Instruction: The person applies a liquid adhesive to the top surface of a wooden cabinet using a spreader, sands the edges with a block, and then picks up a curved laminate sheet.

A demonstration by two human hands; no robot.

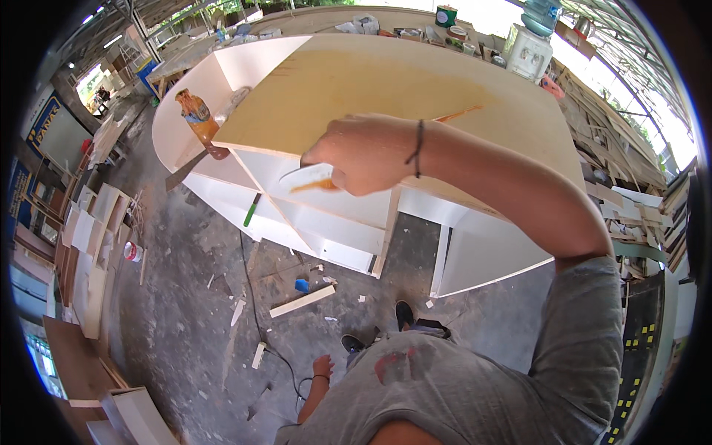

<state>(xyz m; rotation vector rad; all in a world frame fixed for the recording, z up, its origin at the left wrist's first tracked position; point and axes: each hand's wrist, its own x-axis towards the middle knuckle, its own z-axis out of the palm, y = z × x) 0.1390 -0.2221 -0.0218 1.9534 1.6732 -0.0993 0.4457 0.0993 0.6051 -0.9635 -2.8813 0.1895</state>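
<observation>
Grey cloth T-shirt (460, 371), 5 o'clock | right hand (363, 152), 12 o'clock: fingers closed on thin white scraper (308, 176) smeared amber, toward 11 | flat yellow-coated panel (386, 78), 12 | left hand (322, 367), 6: finger state unclear | step, judged: spreading paste; next stroke calls for low, even blade angle

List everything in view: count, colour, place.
Furniture unit: one, white, tan top, centre
Spreader: one, pale, right hand
Container: one, orange, unit's left
Tool: one, green handle, unit's front
Tub: one, white, left
Cable: one, black, floor
Debris: many, pale, blue, floor
Water dispenser: one, white, top right
Can: one, green, top
Scrap boards: many, mixed, right
Shoes: two, black, below unit
Shirt: one, grey, bottom
Right hand: one, bare, on spreader
Left hand: one, bare, lower middle
</observation>
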